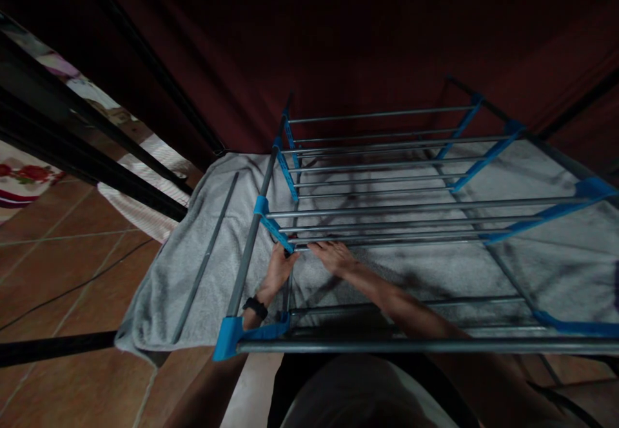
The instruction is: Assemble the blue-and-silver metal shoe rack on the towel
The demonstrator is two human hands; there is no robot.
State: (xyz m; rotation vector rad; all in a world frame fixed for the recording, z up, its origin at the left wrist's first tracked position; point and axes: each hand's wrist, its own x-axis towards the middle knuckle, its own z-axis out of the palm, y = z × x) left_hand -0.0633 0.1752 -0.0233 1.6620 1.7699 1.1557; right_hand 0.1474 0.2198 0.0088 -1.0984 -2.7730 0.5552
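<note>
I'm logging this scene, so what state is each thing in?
Rack: tubes joined by blue brackets
Left hand: at a blue bracket's lower end
Right hand: palm down, against the rack
Grey cloth: spread, wrinkled
Loose rod: lying on the grey cloth
Wristband: worn
Cable: lying uncoiled

Could pass from the left over the grey towel (pixel 149 299), crossing only the flat loose rod (pixel 207 254), as far as the left side tube (pixel 249 254); could reach down between the front tube (pixel 338 346) and the second row of tubes (pixel 411 209), though hindered by the left hand (pixel 276 272) and right hand (pixel 334 258); blocked behind by dark red cloth (pixel 362 41)
</note>
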